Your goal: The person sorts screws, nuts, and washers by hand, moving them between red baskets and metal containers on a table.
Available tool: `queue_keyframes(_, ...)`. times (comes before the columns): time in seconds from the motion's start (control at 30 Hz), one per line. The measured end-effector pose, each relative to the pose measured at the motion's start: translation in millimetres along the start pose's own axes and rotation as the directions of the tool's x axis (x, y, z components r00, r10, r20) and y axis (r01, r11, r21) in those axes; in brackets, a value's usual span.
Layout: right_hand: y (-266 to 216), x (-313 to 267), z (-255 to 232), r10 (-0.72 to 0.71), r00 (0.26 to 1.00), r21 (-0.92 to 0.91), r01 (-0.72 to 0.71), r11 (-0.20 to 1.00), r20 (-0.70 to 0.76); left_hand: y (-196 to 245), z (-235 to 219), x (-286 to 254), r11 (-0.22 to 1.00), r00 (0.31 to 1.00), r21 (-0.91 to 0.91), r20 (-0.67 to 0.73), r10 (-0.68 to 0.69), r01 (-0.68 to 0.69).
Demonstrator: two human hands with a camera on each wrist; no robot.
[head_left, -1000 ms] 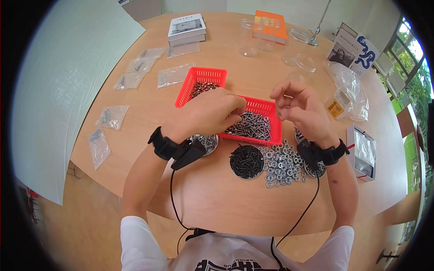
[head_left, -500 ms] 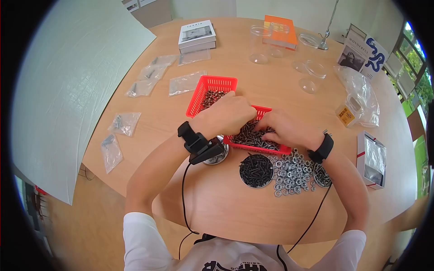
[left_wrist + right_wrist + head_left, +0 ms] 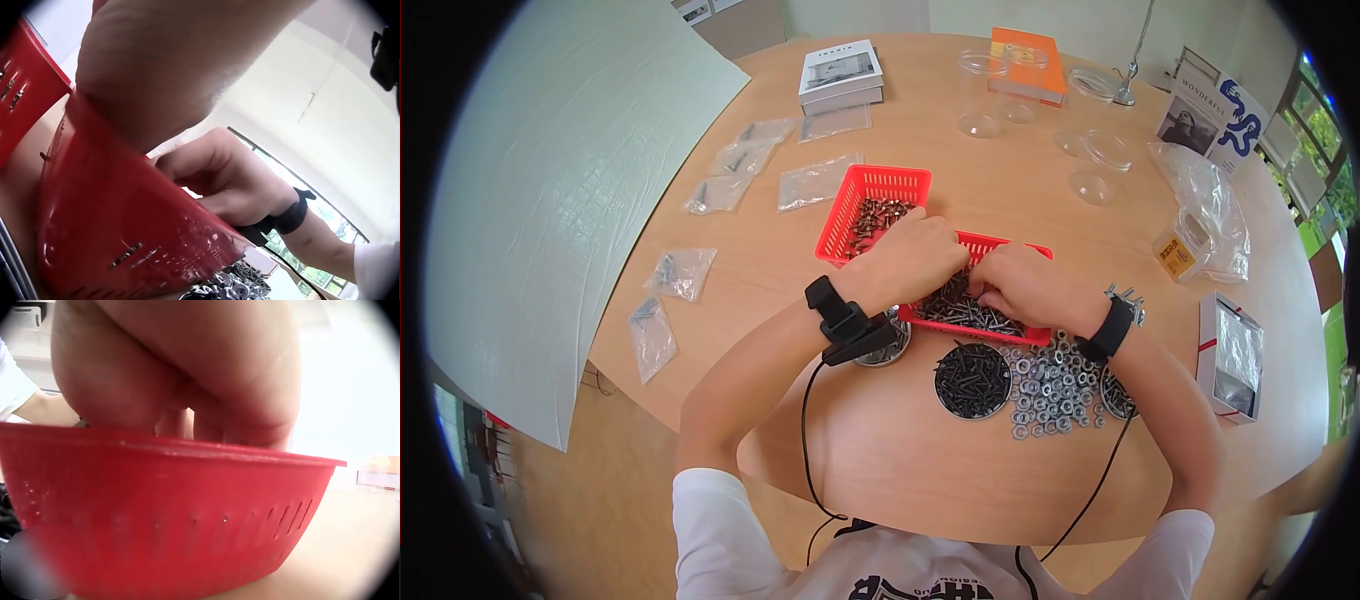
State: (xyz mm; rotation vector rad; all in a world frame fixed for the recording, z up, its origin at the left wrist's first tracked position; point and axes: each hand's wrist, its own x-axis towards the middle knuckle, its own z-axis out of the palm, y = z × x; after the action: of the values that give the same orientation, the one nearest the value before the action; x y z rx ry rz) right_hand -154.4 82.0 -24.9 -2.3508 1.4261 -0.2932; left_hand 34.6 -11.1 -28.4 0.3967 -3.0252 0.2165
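Note:
Both hands reach into the nearer red plastic basket (image 3: 975, 331), among its silvery screws (image 3: 992, 320). My left hand (image 3: 915, 258) bends over the basket's left end, with its fingertips hidden from the head view. At the right end, my right hand (image 3: 1032, 285) dips curled fingers and thumb among the screws. In the right wrist view its fingertips drop behind the basket wall (image 3: 175, 506), so I cannot tell what they hold. From the left wrist view, the right hand (image 3: 228, 181) appears beyond the rim. Behind stands another red basket (image 3: 835, 225) with copper-coloured fasteners (image 3: 875, 222).
Dishes of black screws (image 3: 972, 380) and silvery screws (image 3: 885, 345) stand nearer me, beside loose nuts (image 3: 1055, 390). Bagged fasteners (image 3: 680, 273) lie left. Clear plastic containers (image 3: 1092, 185), books (image 3: 840, 75) and an orange book (image 3: 1030, 65) stand farther back. An open box (image 3: 1232, 360) is right.
My right hand has come down from above the basket's right side into the screws. The left hand has stayed over the basket's left end. The head view has shifted slightly.

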Motion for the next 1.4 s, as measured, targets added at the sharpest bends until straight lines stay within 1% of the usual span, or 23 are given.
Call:
queue_keyframes(0.1,-3,-1,-3,0.038,0.999,-0.039,-0.039,0.998,-0.011,1,0,-2,1.0,0.998,0.012,-0.053,0.014,-0.013)
queue_keyframes(0.13,-2,-2,-2,0.029,0.999,-0.038,-0.03,0.999,-0.037,1,-1,-3,1.0,0.998,0.019,-0.066,0.018,-0.017)
queue_keyframes(0.2,1,-5,-1,0.01,0.996,-0.037,-0.014,0.999,-0.087,2,-6,-4,1.0,1.0,0.009,-0.02,0.003,-0.003)
queue_keyframes(0.3,-2,-6,-2,0.079,0.991,-0.057,-0.086,0.995,-0.112,6,-14,-3,0.999,0.997,-0.023,0.066,-0.045,0.047)
queue_keyframes(0.33,-2,-7,-2,0.083,0.986,-0.029,-0.088,0.996,-0.141,6,-16,-3,0.997,0.993,-0.035,0.097,-0.066,0.07)
queue_keyframes(0.43,1,-11,-2,0.094,0.973,0.039,-0.088,0.995,-0.21,5,-18,-8,0.992,0.993,-0.092,0.081,-0.082,0.089)
queue_keyframes(0.6,-12,-17,-14,0.102,0.952,0.092,-0.078,0.993,-0.287,7,-45,-29,0.968,0.988,-0.222,-0.078,-0.136,0.115)
queue_keyframes(0.67,-17,-17,-18,0.105,0.951,0.115,-0.074,0.991,-0.29,8,-63,-41,0.95,0.976,-0.28,-0.127,-0.177,0.136)
queue_keyframes(0.73,-23,-18,-20,0.092,0.945,0.133,-0.052,0.99,-0.314,11,-80,-56,0.924,0.961,-0.342,-0.15,-0.234,0.172)
queue_keyframes(0.83,-37,-14,-22,0.045,0.928,0.153,0.013,0.988,-0.369,6,-91,-79,0.921,0.956,-0.355,-0.179,-0.233,0.158)
queue_keyframes(0.9,-50,-10,-23,0.02,0.922,0.166,0.049,0.985,-0.387,7,-92,-91,0.909,0.953,-0.358,-0.127,-0.275,0.215)
queue_keyframes(0.93,-53,-6,-22,-0.013,0.922,0.147,0.076,0.986,-0.388,7,-92,-96,0.903,0.95,-0.358,-0.105,-0.293,0.239)
queue_keyframes(1.0,-62,2,-19,-0.075,0.919,0.107,0.126,0.986,-0.387,5,-83,-102,0.919,0.957,-0.3,-0.058,-0.285,0.256)
queue_keyframes(1.03,-68,6,-18,-0.076,0.927,0.121,0.128,0.984,-0.367,4,-76,-105,0.926,0.959,-0.271,-0.035,-0.282,0.263)
queue_keyframes(1.13,-86,18,-15,-0.096,0.943,0.15,0.15,0.977,-0.319,0,-59,-112,0.883,0.949,-0.351,0.066,-0.308,0.311)
queue_keyframes(1.23,-93,29,-8,-0.143,0.95,0.137,0.186,0.973,-0.277,-2,-52,-122,0.861,0.939,-0.397,0.009,-0.343,0.318)
queue_keyframes(1.3,-99,36,-7,-0.159,0.959,0.105,0.188,0.977,-0.234,-1,-56,-127,0.851,0.932,-0.407,0.003,-0.364,0.333)
queue_keyframes(1.4,-102,47,0,-0.204,0.955,0.085,0.226,0.97,-0.216,-1,-62,-136,0.855,0.927,-0.39,-0.005,-0.374,0.343)
